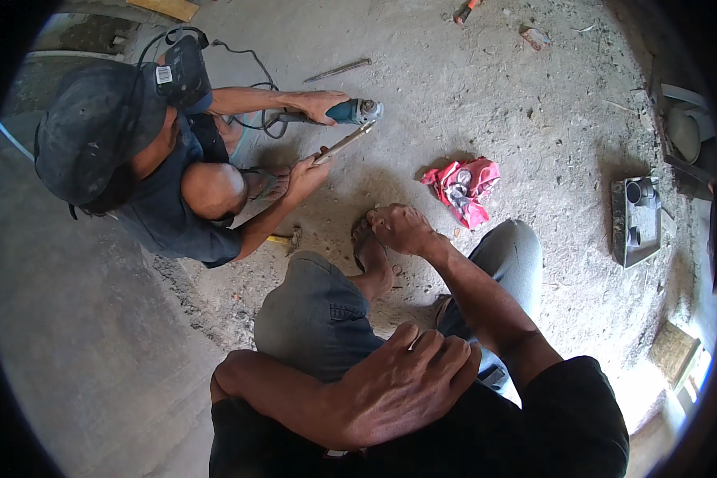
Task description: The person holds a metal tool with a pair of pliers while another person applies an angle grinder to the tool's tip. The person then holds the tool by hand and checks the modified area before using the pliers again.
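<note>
Down low, the person's right hand (402,229) stretches forward and rests on the toes of a sandalled foot (372,253), fingers curled loosely over it, gripping nothing. The left hand (402,382) lies flat on the knee, fingers together, holding nothing. Just beyond the foot lies a red crumpled cloth (464,190) on the dusty concrete floor (470,88). Opposite, a crouching co-worker holds a teal angle grinder (350,111) against a thin metal bar (342,144); a grey tray (636,221) sits well apart.
</note>
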`<state>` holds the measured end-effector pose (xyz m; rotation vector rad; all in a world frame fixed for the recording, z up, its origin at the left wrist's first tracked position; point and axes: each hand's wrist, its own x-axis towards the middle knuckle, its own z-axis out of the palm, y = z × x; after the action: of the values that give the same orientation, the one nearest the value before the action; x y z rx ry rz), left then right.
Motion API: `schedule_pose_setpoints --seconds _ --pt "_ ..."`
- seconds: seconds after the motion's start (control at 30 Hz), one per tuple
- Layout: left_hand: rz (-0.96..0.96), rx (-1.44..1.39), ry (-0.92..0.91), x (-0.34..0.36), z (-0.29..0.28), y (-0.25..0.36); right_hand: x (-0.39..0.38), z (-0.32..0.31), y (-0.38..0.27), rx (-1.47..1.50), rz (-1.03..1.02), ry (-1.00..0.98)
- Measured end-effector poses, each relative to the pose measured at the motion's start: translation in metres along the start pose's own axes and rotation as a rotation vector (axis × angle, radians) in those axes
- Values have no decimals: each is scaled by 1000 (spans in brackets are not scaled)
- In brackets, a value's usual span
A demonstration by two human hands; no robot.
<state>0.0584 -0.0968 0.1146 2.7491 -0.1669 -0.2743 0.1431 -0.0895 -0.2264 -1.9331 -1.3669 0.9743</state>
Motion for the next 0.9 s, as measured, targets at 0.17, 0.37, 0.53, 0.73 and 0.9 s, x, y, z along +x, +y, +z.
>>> schedule_pose_setpoints --seconds 0.17,0.37,0.53,0.73,0.9 --pt "-11 -15 -45 0 -1 1 2 -4 -4 25 67 -92" --pt "-9 -26 -52 1 -3 -2 4 -8 -7 76 91 -139" --pt "-5 0 -30 2 -1 -2 3 -13 -8 106 61 -121" --pt "-10 -17 -36 2 -2 -1 4 -19 -15 105 80 -144" --pt "-19 -34 -46 2 0 -1 2 -25 -16 113 52 -151"
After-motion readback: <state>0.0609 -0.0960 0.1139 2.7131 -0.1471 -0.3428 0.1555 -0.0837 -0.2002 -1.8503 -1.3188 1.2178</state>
